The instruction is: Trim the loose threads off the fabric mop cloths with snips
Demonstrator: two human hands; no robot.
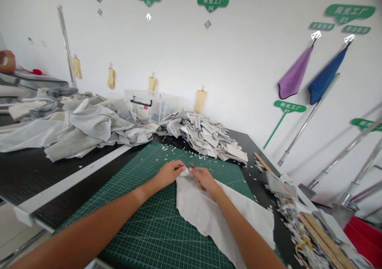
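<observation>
My left hand (171, 172) pinches the upper edge of a pale grey-white cloth (203, 205), its fingers closed on the fabric. Close by on the right, my right hand (203, 179) is closed around small metal scissors (194, 167), whose tips point up and left near the pinched edge. The cloth drapes down from both hands and spreads to the right, partly under my right forearm. Beneath it lies a green gridded cutting mat (143, 205). Small white fabric scraps (167, 147) are scattered over the mat's far part.
A large heap of grey and white cloths (89, 121) lies at the left back, beside a clear plastic bin (152, 102). Another cloth pile (205, 135) sits behind the mat. Wooden strips (325, 241) and cuttings (286, 209) line the table's right edge. A white strip (77, 177) crosses the black table.
</observation>
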